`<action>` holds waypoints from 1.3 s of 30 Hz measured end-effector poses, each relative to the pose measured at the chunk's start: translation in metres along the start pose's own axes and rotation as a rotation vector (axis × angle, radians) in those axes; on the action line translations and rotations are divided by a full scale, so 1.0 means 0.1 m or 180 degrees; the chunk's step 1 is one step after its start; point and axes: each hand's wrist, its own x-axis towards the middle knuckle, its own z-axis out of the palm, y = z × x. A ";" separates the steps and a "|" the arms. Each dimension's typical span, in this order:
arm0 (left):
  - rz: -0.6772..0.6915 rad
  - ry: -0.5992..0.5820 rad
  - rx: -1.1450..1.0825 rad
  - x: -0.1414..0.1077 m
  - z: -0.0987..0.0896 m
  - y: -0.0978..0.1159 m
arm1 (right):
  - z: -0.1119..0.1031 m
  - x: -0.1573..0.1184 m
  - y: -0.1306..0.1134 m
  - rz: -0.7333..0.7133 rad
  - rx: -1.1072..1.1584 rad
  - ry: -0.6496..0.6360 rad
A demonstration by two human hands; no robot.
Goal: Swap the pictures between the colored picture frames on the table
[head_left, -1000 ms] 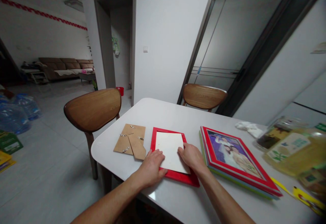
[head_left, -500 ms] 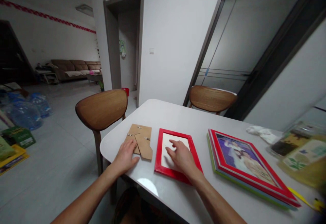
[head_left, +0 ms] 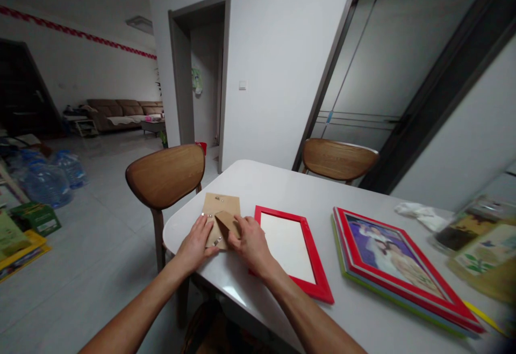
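Note:
A brown picture frame backing board [head_left: 231, 203] with small metal clips lies near the table's left corner. My left hand [head_left: 195, 245] rests on its left side, fingers stretched out and lying flat. The board's stand flap [head_left: 228, 222] is lifted at an angle, its right edge pinched by my right hand [head_left: 252, 240]. Just right of that hand, a red picture frame [head_left: 318, 281] lies flat with a white panel [head_left: 288, 242] inside it. My right forearm covers the frame's lower left part.
A stack of frames topped by a red framed photo [head_left: 387, 252] sits on the right of the white table [head_left: 278, 182]. Beyond it are a crumpled tissue [head_left: 419, 213] and a bag with a leaf print [head_left: 479, 257]. Wooden chairs [head_left: 171, 174] stand at the far edges.
My right hand has moved left from above the red frame to the backing board and taken hold of the stand flap, which is now raised. My left hand stays on the board.

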 end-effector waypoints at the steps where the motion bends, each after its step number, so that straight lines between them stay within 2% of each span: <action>1: 0.0159 0.0173 0.0024 0.03 -0.04 0.05 | -0.11 -0.01 0.00 -0.0052 0.0130 0.0147; 4: 0.0580 0.0628 0.0052 0.15 -0.17 0.29 | -0.45 -0.04 0.06 -0.0163 0.0356 0.0542; 7: 0.0760 0.0699 -0.0006 0.25 -0.17 0.60 | -0.71 -0.15 0.25 -0.0106 0.0257 0.0724; 11: 0.0751 0.0252 -0.0114 0.29 0.10 1.00 | -0.83 -0.41 0.63 0.0180 -0.0024 0.0578; 15: 0.0758 -0.0232 -0.0206 0.22 0.39 1.23 | -0.80 -0.68 0.93 0.0524 -0.0140 0.0349; 19: 0.0726 -0.0423 -0.0296 0.19 0.49 1.28 | -0.74 -0.81 1.06 0.0712 -0.0127 0.0179; 23: 0.0705 -0.0561 -0.0336 0.22 0.44 1.27 | -0.65 -0.82 1.10 0.0762 -0.0207 0.0168; 30: 0.0779 -0.0723 -0.0284 0.26 0.37 1.27 | -0.59 -0.85 1.09 0.0638 -0.0463 0.0414; 39: 0.0831 -0.0753 -0.0368 0.24 0.41 1.22 | -0.43 -0.93 1.14 0.0320 -0.0866 0.0271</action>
